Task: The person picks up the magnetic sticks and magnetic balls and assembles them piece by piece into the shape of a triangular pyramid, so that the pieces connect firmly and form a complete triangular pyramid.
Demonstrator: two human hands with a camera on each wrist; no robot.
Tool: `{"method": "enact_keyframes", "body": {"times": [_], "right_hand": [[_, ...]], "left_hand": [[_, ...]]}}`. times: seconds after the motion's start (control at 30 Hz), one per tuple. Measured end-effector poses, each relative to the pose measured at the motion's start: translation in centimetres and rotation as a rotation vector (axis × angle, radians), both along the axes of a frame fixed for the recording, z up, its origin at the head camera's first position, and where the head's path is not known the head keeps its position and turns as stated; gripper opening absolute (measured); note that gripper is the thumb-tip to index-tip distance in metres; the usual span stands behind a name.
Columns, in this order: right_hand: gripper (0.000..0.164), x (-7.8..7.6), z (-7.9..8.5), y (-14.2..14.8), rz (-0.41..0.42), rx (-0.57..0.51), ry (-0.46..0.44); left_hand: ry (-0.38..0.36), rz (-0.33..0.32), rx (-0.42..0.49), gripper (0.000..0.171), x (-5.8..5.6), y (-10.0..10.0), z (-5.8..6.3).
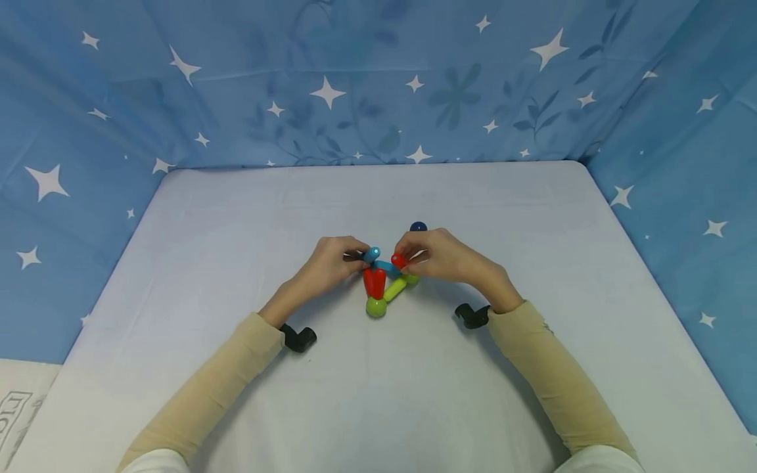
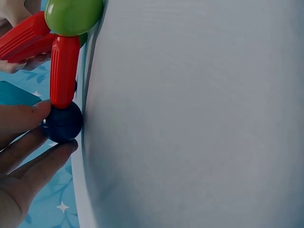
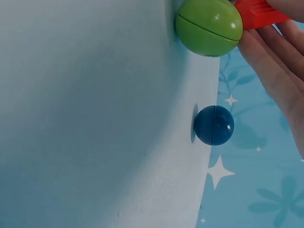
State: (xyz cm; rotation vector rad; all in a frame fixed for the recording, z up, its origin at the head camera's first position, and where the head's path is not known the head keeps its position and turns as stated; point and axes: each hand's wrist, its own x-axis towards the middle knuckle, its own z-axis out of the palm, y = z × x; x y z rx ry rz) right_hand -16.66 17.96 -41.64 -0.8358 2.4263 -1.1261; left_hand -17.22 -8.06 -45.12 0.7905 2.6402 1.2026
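Observation:
A small frame of toy rods and balls stands mid-table. Its near corner is a green ball [image 1: 376, 307] with two red rods [image 1: 374, 281] and a lime rod [image 1: 395, 289] rising from it. My left hand [image 1: 357, 256] pinches a dark blue ball [image 2: 61, 122] at the top of a red rod [image 2: 64, 71], next to a blue rod [image 1: 386, 265]. My right hand [image 1: 405, 260] pinches another red rod [image 3: 259, 12] just above a second green ball [image 3: 209, 26].
A loose dark blue ball [image 1: 418, 226] lies on the white table [image 1: 378, 394] just behind the right hand, also in the right wrist view [image 3: 213, 125]. Blue star-print cloth [image 1: 378, 85] walls the table at the back and both sides.

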Motion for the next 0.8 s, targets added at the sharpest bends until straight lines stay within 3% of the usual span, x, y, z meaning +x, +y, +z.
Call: {"method": "enact_keyframes", "body": {"times": [0.27, 0.53, 0.67, 0.8], "right_hand": [[0.029, 0.0, 0.5, 0.8, -0.019, 0.038, 0.026], [0.026, -1.2, 2.2, 3.3, -0.172, 0.032, 0.126], [0.026, -2.1, 2.4, 3.7, -0.231, 0.027, 0.107], [0.031, -3.5, 1.8, 3.0, -0.230, 0.095, 0.056]], "left_hand": [[-0.012, -0.006, -0.008, 0.027, 0.4, 0.0, 0.0], [-0.003, 0.001, 0.024, 0.028, 0.5, -0.5, -0.4], [0.014, -0.023, 0.027, 0.027, 0.3, -0.6, -0.4], [0.017, -0.031, 0.034, 0.027, 0.3, -0.6, -0.4]]}}
